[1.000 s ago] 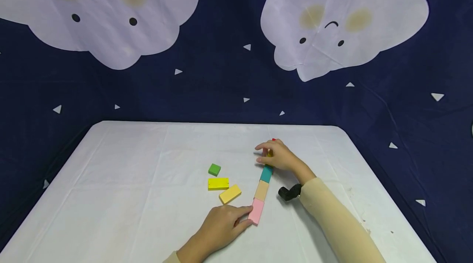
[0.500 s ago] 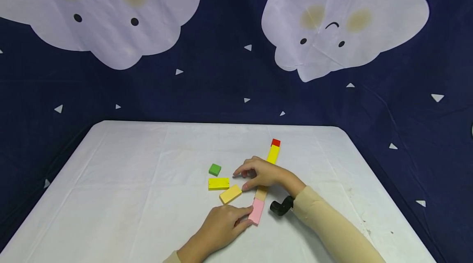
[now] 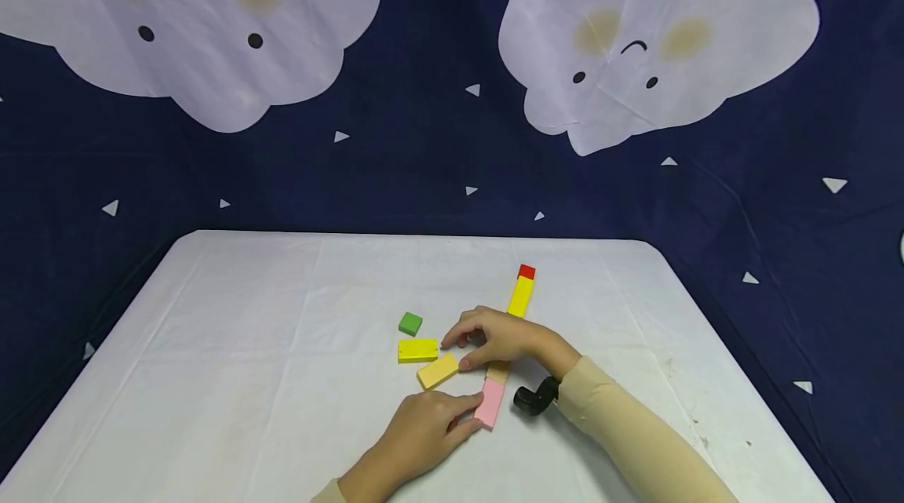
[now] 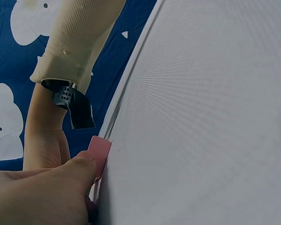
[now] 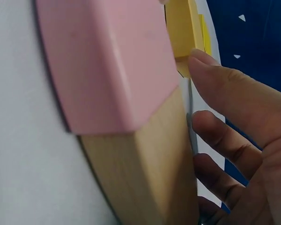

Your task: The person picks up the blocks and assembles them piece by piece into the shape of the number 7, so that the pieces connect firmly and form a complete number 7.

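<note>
A: Head view?

B: Left hand (image 3: 424, 434) lies flat on the white table (image 3: 233, 377), thumb and forefinger pinching the near end of the pink block (image 3: 490, 403). That block is the near end of a straight row. Past it, a tan block (image 3: 497, 371) mostly under the right hand, then a yellow bar (image 3: 520, 297) and a red block (image 3: 526, 271) at the far end.

A: Right hand?

B: Right hand (image 3: 497, 338) arches over the middle of the row, fingers loosely curled. Thumb tip touches the pale yellow block (image 3: 438, 370), forefinger tip at the end of the bright yellow block (image 3: 417, 350). Nothing lifted. Green cube (image 3: 410, 323) sits just beyond those fingers, apart.

A: Left wrist view?

B: Thumb (image 4: 79, 168) pressed on the pink block's edge, seen end-on at the table. Right forearm and its black wrist camera (image 4: 75, 105) just beyond.

A: Right wrist view?

B: Pink and tan blocks butted flush, filling the frame. Fingers (image 5: 225, 136) spread and relaxed beside them, thumb tip against the pale yellow block's corner. Not closed round anything.
</note>
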`<state>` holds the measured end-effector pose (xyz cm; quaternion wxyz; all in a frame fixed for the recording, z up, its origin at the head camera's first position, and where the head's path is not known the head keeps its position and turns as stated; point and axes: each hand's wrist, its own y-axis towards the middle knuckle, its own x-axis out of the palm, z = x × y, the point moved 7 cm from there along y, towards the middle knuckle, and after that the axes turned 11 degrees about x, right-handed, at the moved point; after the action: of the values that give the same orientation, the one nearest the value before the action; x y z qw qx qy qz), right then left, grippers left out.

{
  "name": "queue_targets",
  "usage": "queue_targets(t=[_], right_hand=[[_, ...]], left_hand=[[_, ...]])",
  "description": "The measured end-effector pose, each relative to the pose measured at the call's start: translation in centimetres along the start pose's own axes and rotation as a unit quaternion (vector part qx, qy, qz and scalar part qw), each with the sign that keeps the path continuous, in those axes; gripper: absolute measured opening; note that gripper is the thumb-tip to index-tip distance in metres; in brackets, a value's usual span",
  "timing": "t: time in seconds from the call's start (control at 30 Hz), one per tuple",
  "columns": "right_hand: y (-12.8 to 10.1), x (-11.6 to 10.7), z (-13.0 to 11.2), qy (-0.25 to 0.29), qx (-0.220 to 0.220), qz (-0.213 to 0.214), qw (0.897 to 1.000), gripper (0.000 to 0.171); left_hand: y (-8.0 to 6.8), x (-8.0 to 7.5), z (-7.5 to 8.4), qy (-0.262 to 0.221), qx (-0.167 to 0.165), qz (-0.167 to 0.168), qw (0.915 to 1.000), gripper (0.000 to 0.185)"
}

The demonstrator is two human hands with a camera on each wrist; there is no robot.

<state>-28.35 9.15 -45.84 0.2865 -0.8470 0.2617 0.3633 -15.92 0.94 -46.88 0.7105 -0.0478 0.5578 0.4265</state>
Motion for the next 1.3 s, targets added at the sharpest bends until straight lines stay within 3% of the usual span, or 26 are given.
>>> queue_targets(t=[0.47, 1.03, 1.3], right_hand=[[0.3, 0.5, 0.5, -0.035, 0.019, 0.002, 0.999, 0.029], [0.8, -3.5, 3.6, -0.049, 0.119, 0.076, 0.989, 0.027], [1.2, -3.7, 4.0, -0.066, 0.110, 0.089, 0.988, 0.035]], left_hand=[[0.2, 0.0, 0.0, 0.001, -0.001, 0.006, 1.0000, 0.035], [0.1, 0.3, -0.6, -0.036, -0.054, -0.001, 0.9979, 0.035], [0.0, 0.5, -0.9, -0.058, -0.071, -0.006, 0.9957, 0.038]])
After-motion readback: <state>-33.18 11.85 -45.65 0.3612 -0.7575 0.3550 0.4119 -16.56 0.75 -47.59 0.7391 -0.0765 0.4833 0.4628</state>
